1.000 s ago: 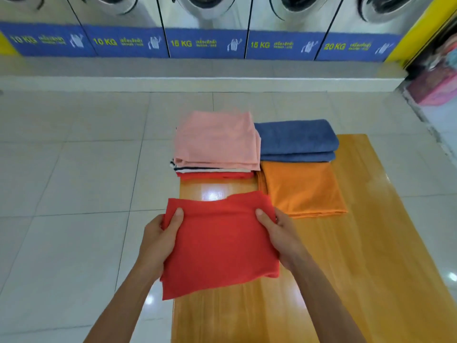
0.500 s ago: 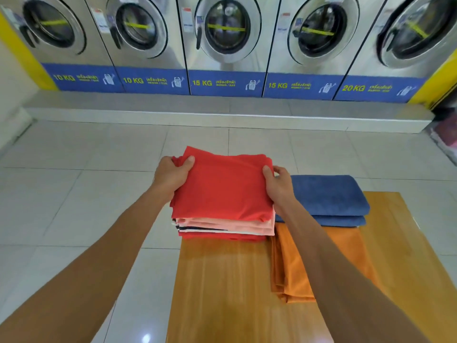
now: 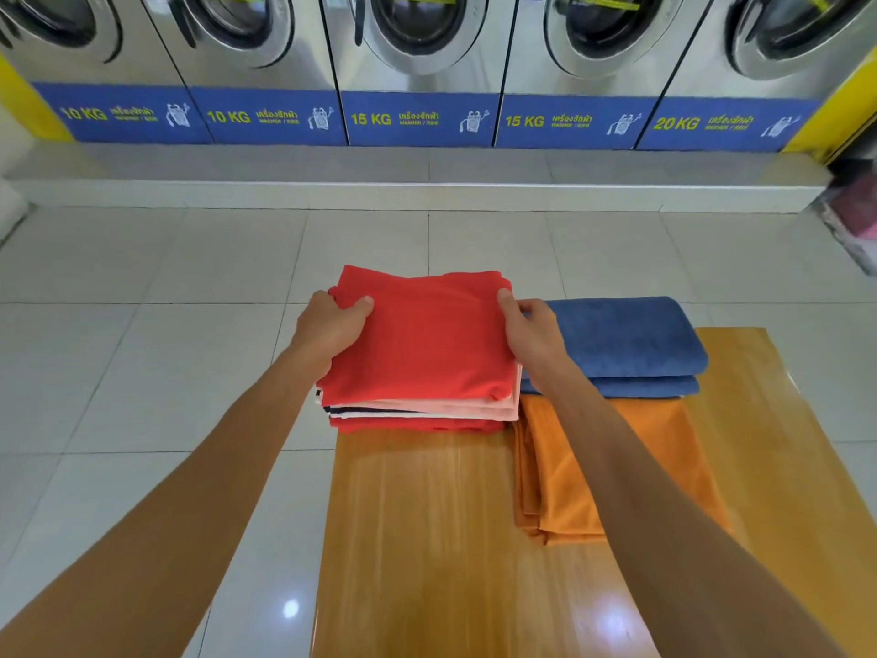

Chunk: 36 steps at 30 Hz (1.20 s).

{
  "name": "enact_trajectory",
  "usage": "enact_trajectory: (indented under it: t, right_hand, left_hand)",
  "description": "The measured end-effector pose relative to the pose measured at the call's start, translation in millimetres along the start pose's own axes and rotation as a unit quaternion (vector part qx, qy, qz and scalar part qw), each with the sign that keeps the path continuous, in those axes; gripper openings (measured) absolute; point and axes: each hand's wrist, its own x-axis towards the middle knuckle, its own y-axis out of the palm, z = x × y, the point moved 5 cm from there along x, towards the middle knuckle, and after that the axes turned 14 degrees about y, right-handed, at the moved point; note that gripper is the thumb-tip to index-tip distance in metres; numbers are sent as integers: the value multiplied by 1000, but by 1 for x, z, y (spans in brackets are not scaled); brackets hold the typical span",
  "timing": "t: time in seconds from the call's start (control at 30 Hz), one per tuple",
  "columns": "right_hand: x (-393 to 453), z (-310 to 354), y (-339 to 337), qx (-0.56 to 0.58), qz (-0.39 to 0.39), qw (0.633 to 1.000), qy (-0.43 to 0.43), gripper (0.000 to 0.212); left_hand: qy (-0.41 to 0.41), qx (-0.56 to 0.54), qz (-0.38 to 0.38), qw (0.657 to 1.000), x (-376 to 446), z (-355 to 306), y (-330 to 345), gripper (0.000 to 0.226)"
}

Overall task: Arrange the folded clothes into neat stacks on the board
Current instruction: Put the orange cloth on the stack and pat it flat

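A folded red cloth lies on top of a stack of pink, striped and red clothes at the far left corner of the wooden board. My left hand grips the red cloth's left edge, thumb on top. My right hand grips its right edge the same way. Two folded blue towels sit to the right of the stack. In front of them lies a folded orange cloth, partly hidden by my right forearm.
The board rests on a white tiled floor. A row of front-loading washing machines stands on a raised step behind. Pink bags sit at the far right edge.
Both hands carried the red cloth forward from over the near board and set it on the pink-topped stack. Since half a second ago it has settled lower on the stack.
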Motion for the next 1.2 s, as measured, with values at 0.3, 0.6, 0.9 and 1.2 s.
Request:
enact_trajectory:
  t: [0.3,0.6,0.9,1.2]
  right_hand:
    - [-54,-53,-86,22,-91,995,-31,37]
    - [-51,-159,-179,-138,-303,929,163,58]
    - [-75,-199,-199,-61,-171,958,222,57]
    - [-125,-168,-176,-25,-94,994,41,34]
  left_hand:
    - [238,83,-98,963,-86,-67,21,48]
    - [1,49,267,963,-184,-23,193,42]
    - [-80,-29,242,966,-184,-3,224,76]
    - [-65,-181,311,931,-194,-6,133,54]
